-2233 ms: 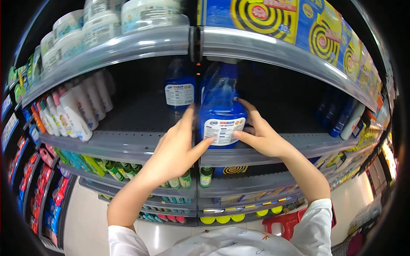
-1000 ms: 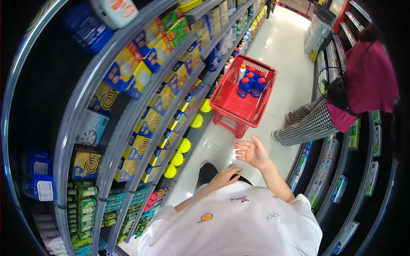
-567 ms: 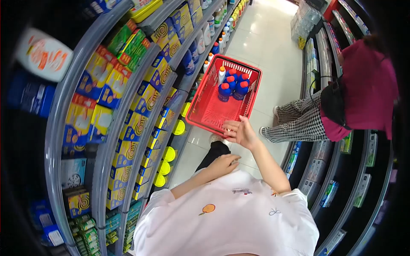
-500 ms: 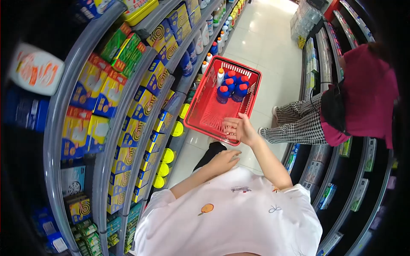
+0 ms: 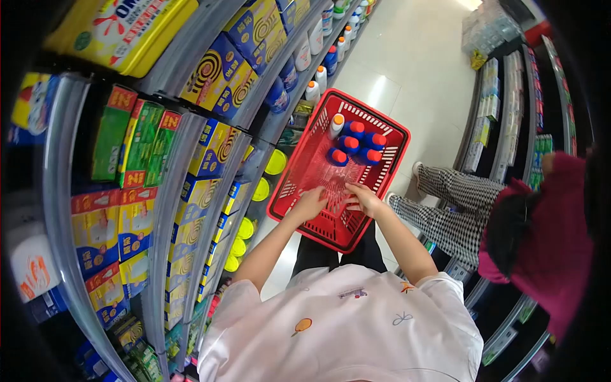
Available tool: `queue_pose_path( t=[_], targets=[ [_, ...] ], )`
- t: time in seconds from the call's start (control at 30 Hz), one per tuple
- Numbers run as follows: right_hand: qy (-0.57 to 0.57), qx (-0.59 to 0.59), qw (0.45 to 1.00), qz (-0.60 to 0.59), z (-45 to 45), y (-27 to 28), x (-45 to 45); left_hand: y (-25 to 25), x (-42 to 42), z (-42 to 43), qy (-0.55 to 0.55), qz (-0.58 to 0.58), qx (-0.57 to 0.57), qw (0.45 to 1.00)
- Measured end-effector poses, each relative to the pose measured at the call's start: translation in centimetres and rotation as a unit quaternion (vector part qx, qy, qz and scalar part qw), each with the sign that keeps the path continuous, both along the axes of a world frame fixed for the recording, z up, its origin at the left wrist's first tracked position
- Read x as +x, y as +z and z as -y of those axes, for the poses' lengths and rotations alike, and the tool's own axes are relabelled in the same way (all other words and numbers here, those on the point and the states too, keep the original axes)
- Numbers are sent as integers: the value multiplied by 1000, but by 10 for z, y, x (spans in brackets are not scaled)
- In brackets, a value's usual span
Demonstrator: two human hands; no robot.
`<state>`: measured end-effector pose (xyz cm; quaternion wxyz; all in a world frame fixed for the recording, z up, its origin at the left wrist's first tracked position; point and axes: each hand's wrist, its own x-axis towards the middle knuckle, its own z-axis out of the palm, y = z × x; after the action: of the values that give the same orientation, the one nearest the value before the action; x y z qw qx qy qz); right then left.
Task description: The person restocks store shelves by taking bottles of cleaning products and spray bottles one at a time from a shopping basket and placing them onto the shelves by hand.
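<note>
Directly before me is a red basket point(image 5: 398, 141), with several blue bottles with red caps point(image 5: 349, 145) and one white bottle with an orange cap point(image 5: 336, 126) grouped at its far end. Over the near left part of the basket is my left hand point(image 5: 310, 205), its fingers apart and nothing in them. My right hand point(image 5: 364, 199) is over the near right part, fingers spread and also holding nothing. Both hands are beside each other with a gap between them, and the basket's floor shows under them.
On the left, shelves carry yellow and blue boxes point(image 5: 184, 229), green boxes point(image 5: 147, 143) and yellow round lids point(image 5: 245, 227). Another person in a magenta top point(image 5: 541, 235) stands at the right, near more shelves point(image 5: 509, 121). Pale floor point(image 5: 398, 63) runs ahead between the shelves.
The basket is nearer to my body. Both hands have moved forward over it, the left coming away from my waist. The other person now appears lower in view.
</note>
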<state>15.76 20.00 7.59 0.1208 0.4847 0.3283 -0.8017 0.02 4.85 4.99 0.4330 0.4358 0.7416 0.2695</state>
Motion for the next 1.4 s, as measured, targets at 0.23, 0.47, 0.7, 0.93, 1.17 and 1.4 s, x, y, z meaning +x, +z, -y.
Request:
queue_pose_path(
  t=[0.23,0.47,0.7,0.93,1.17,1.4],
  targets=[
    [60,152,986,-32,-43,-36,-26,-49,-14,-76,102,-33,38,993],
    [198,275,940,-38,-53,-153,-27,-68,-15,-128,100,-65,-81,990],
    [255,333,906,-54,-44,-165,-30,-92,-1,-107,95,-103,4,990],
    [310,267,907,-100,-52,-113,-23,-56,31,-82,163,-112,28,980],
    [452,393,737,-313,-51,-47,-15,60,57,-22,305,-55,82,947],
    [652,274,668,-231,-32,-164,-23,-45,92,14,231,120,92,961]
  ],
)
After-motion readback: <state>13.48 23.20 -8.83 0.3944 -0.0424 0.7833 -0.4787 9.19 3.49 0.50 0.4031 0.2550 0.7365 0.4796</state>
